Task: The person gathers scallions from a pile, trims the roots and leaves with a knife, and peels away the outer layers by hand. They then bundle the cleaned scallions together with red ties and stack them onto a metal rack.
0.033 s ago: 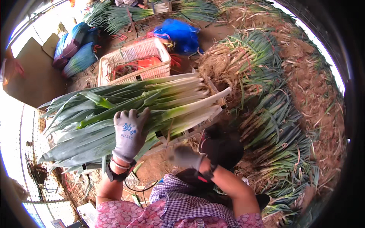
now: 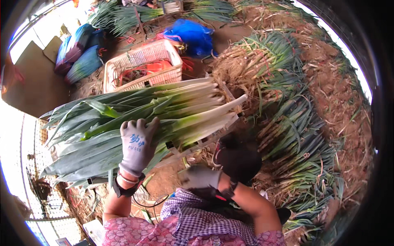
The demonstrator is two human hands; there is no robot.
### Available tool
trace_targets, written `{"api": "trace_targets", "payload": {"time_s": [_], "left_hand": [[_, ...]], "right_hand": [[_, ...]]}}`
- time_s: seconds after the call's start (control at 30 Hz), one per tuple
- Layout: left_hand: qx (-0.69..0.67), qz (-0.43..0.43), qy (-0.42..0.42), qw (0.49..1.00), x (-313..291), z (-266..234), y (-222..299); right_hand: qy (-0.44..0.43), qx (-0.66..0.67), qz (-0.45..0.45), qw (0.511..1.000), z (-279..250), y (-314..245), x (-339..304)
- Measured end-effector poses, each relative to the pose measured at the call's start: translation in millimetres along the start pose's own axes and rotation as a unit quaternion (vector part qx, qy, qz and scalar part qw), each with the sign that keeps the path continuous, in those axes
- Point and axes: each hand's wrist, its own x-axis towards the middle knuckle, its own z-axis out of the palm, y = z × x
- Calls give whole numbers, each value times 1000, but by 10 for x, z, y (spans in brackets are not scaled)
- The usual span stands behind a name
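Long green onions (image 2: pixel 193 96) with thick white stems lie side by side on a low rack (image 2: pixel 197 147), leaves to the left and white ends to the right. My left hand (image 2: pixel 137 143), in a grey glove, rests on the green leaves with its fingers stretched and thumb apart. Below the rack's near edge is my right hand (image 2: pixel 201 177), in a stained grey glove, its fingers closed and pointing left. A thin pale strip (image 2: pixel 185 161) shows just above those fingers; what they hold is mostly hidden.
Beyond the rack stands a pale plastic crate (image 2: pixel 143 61) with red ties inside. Behind it lies blue netting (image 2: pixel 191 37). Blue-wrapped bundles (image 2: pixel 84 63) and a cardboard sheet (image 2: pixel 39 80) are at the left. Heaps of untrimmed green onions (image 2: pixel 295 143) cover the right.
My right hand has moved slightly down, and the thin strip above it is lower, away from the onions. My left hand stays on the leaves. The view has shifted slightly.
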Motion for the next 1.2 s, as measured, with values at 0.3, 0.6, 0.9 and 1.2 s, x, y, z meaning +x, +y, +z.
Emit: {"api": "trace_targets", "payload": {"time_s": [0.3, 0.6, 0.9, 1.2], "left_hand": [[-7, 11, -87, 996, -28, -55, -21], [20, 17, -113, 993, 40, -4, 30], [-195, 45, 41, 979, -75, -252, 169], [-696, -438, -97, 560, -826, 546, 126]], "right_hand": [[465, -9, 98, 880, -768, 231, -126], [472, -92, 83, 873, -693, 303, 275], [465, -74, 106, 876, -808, 438, 320], [503, -40, 87, 859, -943, 264, 249]]}}
